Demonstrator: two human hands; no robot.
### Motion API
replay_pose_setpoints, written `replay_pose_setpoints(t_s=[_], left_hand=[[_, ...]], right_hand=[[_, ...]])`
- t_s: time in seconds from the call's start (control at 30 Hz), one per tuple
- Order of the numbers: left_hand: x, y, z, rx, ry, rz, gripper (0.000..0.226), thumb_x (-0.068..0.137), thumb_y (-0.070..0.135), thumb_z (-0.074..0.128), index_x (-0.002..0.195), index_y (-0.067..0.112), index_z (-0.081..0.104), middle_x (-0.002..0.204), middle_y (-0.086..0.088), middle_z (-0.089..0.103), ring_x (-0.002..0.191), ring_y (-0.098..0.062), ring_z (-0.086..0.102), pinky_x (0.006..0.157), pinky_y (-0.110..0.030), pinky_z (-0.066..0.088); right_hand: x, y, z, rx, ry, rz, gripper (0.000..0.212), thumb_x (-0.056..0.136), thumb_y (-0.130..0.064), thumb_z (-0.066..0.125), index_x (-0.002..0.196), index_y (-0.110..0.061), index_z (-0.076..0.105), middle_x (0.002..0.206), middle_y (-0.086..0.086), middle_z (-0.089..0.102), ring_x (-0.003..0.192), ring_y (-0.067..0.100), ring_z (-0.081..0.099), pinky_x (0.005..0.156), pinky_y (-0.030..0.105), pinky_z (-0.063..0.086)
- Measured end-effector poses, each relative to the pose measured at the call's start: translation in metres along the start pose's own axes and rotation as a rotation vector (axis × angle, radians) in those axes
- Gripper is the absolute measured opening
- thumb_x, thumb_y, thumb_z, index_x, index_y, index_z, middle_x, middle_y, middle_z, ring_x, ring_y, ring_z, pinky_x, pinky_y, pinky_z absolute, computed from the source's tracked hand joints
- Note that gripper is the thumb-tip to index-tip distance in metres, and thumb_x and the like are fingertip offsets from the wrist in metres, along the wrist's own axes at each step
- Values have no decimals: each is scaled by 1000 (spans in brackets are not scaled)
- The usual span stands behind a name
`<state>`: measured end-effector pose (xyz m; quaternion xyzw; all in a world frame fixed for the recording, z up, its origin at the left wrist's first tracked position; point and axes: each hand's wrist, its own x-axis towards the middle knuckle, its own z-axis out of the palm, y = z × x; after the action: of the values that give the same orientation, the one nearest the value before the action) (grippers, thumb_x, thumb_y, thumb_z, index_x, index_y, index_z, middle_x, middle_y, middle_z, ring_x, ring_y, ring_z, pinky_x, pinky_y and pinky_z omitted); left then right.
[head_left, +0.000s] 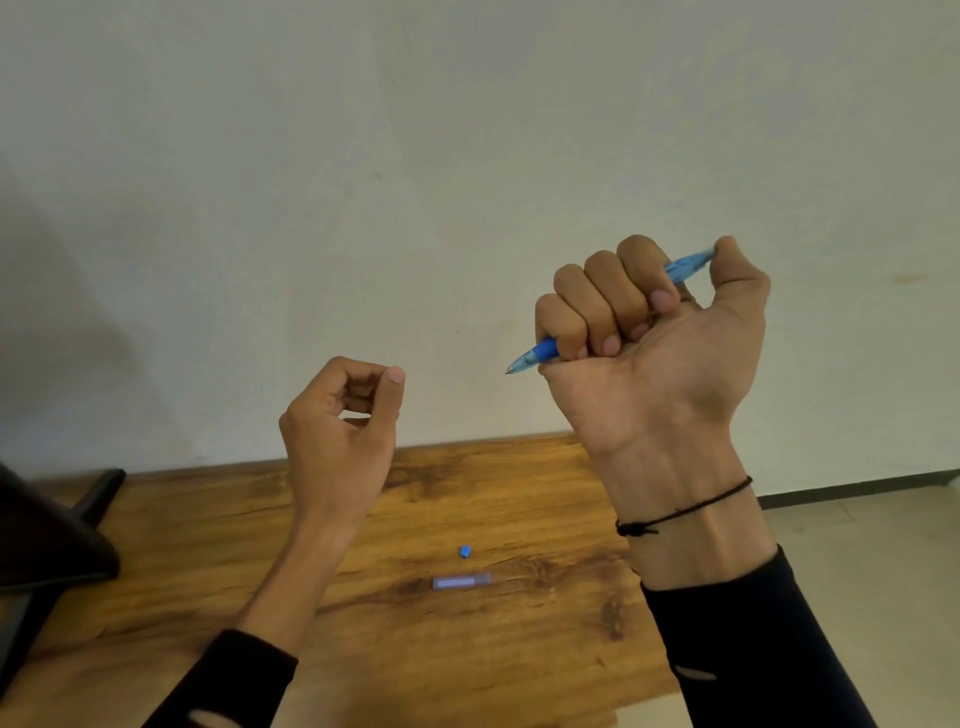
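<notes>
My right hand (660, 332) is raised above the table and grips a blue pen (535, 355) in its fist, the tip pointing left and the thumb over the pen's back end. My left hand (343, 415) is raised to the left of it, fingers curled, holding nothing that I can see. On the wooden table (208, 545) below lie a small blue cap piece (465, 552) and, just in front of it, a pale purple pen cap (461, 582).
A dark chair (47, 540) stands at the left edge of the table. A plain wall rises behind. The table's right edge gives way to a light floor (857, 525).
</notes>
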<state>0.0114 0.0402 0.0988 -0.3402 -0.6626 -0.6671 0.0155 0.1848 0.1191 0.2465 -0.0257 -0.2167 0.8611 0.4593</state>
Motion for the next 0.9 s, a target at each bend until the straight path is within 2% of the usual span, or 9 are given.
replay_pose_setpoints(t_s=[0.13, 0.53, 0.73, 0.9], left_hand=[[-1, 1, 0, 14, -6, 17, 16, 101, 34, 75, 86, 39, 70, 81, 14, 75, 75, -13, 73, 68, -41, 65], [-3, 0, -1, 7, -22, -2, 13, 102, 31, 75, 89, 31, 73, 81, 12, 75, 76, -15, 74, 67, -46, 66], [-4, 1, -1, 7, -29, 12, 16, 102, 27, 75, 88, 33, 72, 80, 14, 75, 74, -13, 72, 63, -35, 63], [-4, 0, -1, 5, -27, 3, 14, 102, 29, 76, 89, 31, 72, 80, 14, 75, 74, -13, 72, 64, -38, 63]], right_hand=[[0, 0, 0, 4, 8, 1, 62, 104, -57, 30, 55, -20, 30, 48, -6, 19, 48, 13, 10, 44, 26, 16], [-1, 2, 3, 17, 23, 16, 62, 104, -56, 30, 54, -20, 30, 47, -6, 20, 48, 13, 9, 43, 26, 16], [-1, 1, 4, 6, 25, 9, 61, 104, -56, 30, 55, -20, 29, 53, -6, 13, 49, 13, 9, 43, 26, 16], [-1, 2, 3, 1, 27, 11, 60, 104, -54, 29, 55, -20, 28, 53, -6, 12, 49, 13, 9, 43, 26, 15]])
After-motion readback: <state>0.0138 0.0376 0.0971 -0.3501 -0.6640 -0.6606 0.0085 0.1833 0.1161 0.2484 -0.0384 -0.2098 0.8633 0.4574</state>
